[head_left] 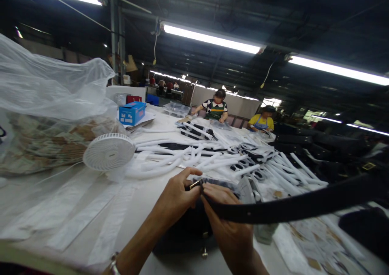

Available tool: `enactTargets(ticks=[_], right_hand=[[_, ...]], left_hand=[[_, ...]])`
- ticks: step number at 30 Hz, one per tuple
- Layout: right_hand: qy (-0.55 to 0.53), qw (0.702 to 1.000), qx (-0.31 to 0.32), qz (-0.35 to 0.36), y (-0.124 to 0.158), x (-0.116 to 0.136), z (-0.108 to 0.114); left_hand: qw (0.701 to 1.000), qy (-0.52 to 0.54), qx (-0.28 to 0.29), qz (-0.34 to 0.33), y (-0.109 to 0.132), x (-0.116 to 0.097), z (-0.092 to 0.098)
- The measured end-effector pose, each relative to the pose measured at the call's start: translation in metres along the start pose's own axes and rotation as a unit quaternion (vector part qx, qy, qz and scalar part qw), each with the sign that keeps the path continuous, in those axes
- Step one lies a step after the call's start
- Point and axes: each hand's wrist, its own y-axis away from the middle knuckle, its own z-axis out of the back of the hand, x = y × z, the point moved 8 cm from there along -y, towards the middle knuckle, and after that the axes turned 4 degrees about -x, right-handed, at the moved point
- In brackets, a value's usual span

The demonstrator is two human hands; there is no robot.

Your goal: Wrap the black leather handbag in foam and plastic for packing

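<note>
A wide black strap (291, 206) stretches from between my hands out to the right edge. At its near end sits a small gold-coloured metal buckle (195, 184), pinched by my left hand (179, 192), whose index finger reaches over the top. My right hand (226, 214) is closed on the strap just beside the buckle. Below both hands lies a dark bag-like item (185, 234), partly covered by my forearms, with a small metal fitting (204, 252) on its near side.
A white fan (109, 151) stands left, near a large clear plastic bag (54, 92). White wrapped strips (170, 161) cover much of the table. A blue box (132, 113) lies farther back. Two co-workers, one in a patterned top (215, 109), one in yellow (255, 122), sit across the table.
</note>
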Motion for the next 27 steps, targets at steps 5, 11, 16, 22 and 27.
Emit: enactTargets(ticks=[5, 11, 16, 22, 27], right_hand=[[-0.060, 0.993, 0.063, -0.075, -0.003, -0.015, -0.001], [-0.024, 0.976, 0.110, -0.187, -0.026, -0.035, -0.013], [-0.045, 0.957, 0.231, -0.167, -0.027, -0.023, -0.055], [0.000, 0.963, 0.224, -0.152, -0.030, -0.029, -0.051], [-0.021, 0.962, 0.222, 0.155, -0.049, 0.048, -0.035]], left_hand=[[0.999, 0.047, 0.010, -0.021, -0.004, 0.003, 0.006], [0.987, 0.098, 0.110, -0.061, 0.007, -0.010, -0.003], [0.971, 0.211, 0.097, -0.064, 0.011, -0.005, 0.001], [0.967, 0.236, 0.082, -0.047, 0.007, 0.008, 0.013], [0.978, 0.192, 0.046, -0.063, -0.004, 0.008, 0.027]])
